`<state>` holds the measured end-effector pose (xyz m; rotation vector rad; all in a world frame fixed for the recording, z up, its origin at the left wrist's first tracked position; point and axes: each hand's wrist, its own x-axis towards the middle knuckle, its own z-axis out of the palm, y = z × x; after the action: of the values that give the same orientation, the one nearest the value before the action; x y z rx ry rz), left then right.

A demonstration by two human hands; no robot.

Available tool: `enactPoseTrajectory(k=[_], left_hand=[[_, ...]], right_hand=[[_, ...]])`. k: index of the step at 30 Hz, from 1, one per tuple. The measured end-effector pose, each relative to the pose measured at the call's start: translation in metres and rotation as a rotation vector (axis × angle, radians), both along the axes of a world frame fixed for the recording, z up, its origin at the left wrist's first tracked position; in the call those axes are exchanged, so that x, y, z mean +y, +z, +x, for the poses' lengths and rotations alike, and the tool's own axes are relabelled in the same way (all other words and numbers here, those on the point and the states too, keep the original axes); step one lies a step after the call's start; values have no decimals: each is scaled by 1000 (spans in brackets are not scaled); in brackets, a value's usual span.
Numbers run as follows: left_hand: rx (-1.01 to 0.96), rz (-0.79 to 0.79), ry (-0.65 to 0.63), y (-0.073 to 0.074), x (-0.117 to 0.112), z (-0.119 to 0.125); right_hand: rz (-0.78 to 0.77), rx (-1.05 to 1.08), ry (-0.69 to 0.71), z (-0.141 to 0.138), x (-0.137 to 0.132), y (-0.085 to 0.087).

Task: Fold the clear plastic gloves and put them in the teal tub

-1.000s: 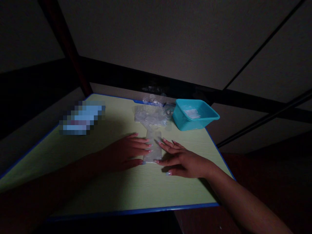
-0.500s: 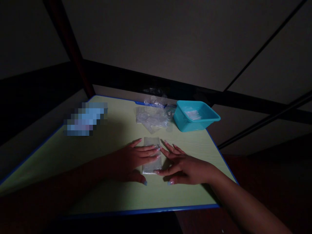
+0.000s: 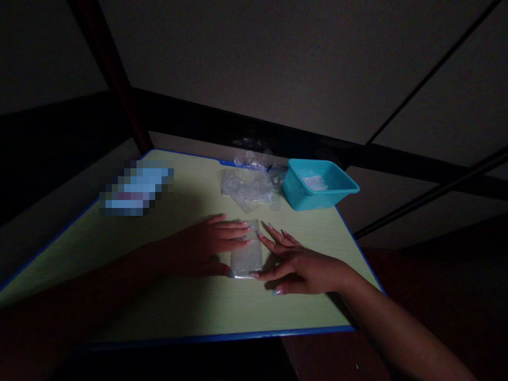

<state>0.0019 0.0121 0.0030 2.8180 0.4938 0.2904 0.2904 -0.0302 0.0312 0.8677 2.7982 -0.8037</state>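
Note:
A clear, flat plastic packet lies on the table in front of me, its long side pointing away. My left hand rests across the packet's left side and upper part with fingers stretched out; its thumb tip is by the near left corner. On the other side, my right hand has its fingers spread, with fingertips at the packet's right edge and near right corner. Neither hand is closed around anything. What is inside the packet, if anything, is too dim to tell.
Behind the packet lies a heap of crumpled clear plastic bags. A turquoise bin with a pale flat item inside stands at the back right. A blurred-out bluish object lies at the left. The pale table has blue edging, with a wall beyond.
My left hand has slid a little to the left and away from me, and its thumb has moved to the packet's near left corner. My right hand has barely moved.

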Motion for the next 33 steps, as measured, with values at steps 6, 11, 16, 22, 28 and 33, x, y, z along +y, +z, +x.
enactPoseTrajectory(k=[6, 11, 16, 22, 28, 33], left_hand=[[-51, -106, -94, 0, -6, 3], [-9, -100, -51, 0, 0, 1], [6, -156, -67, -6, 1, 2], [-81, -284, -63, -12, 3, 1], [-126, -388, -36, -9, 2, 2], [-134, -405, -23, -11, 2, 2]], right_hand=[[-5, -10, -11, -1, -2, 4], [19, 19, -1, 0, -1, 2], [-6, 53, 8, 6, -3, 9], [-78, -6, 121, 4, -17, 23], [-84, -7, 117, 0, -22, 17], [-43, -4, 108, -7, -28, 16]])
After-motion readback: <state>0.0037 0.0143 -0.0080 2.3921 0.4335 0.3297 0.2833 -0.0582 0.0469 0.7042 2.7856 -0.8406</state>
